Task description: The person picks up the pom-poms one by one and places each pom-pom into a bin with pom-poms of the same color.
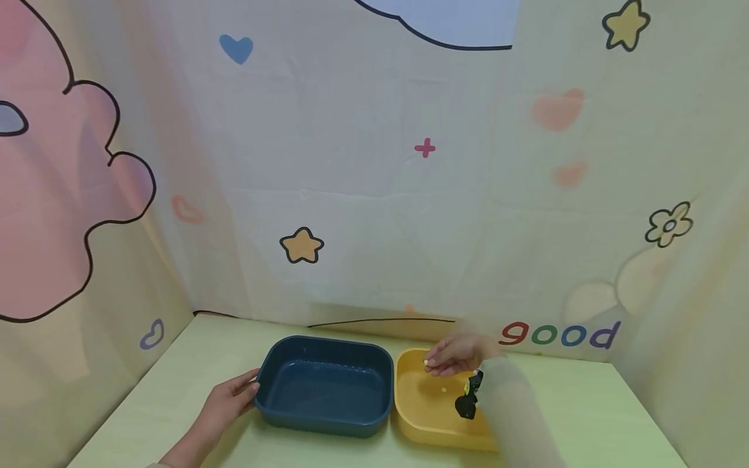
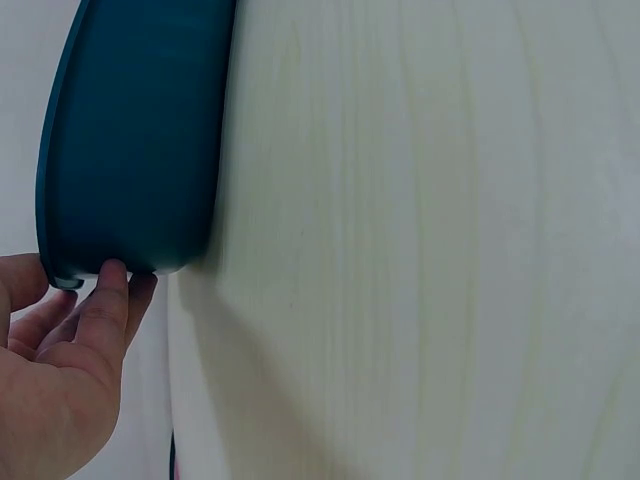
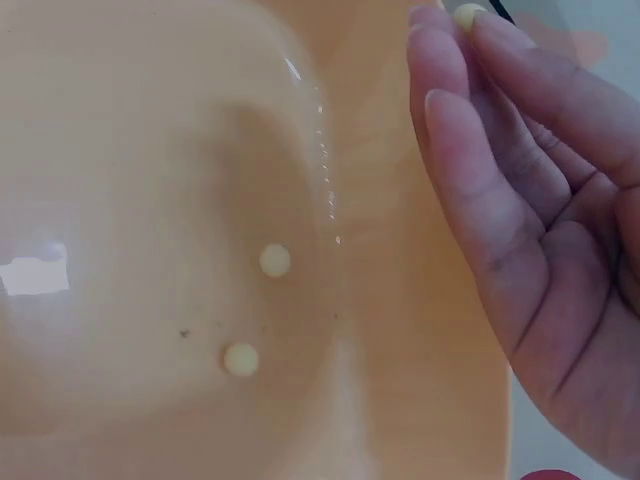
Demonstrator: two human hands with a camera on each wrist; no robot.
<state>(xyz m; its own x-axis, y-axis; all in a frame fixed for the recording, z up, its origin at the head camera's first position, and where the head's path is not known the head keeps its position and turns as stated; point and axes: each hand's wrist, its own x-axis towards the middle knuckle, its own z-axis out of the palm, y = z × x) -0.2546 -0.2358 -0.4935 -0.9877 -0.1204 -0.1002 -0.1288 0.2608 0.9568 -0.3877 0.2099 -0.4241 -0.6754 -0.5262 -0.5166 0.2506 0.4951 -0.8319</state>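
My left hand (image 1: 225, 400) holds the left end of a dark blue plastic basin (image 1: 324, 422), its thumb at the rim and fingers against the outer wall. Over the back left of a yellow basin (image 1: 433, 435), my right hand (image 1: 459, 354) pinches a small round pale-yellow pellet (image 3: 468, 16) between thumb and fingertips. Two similar pellets, one nearer the hand (image 3: 275, 260) and one farther down (image 3: 241, 359), lie on the yellow basin's floor in the right wrist view. The right forearm covers part of that basin. No items show inside the blue basin.
Both basins stand side by side on a pale wood-grain table (image 1: 585, 416). A printed cloth (image 1: 363, 162) hangs behind it and at both sides. A black device (image 1: 468, 400) is on the right wrist, above the yellow basin.
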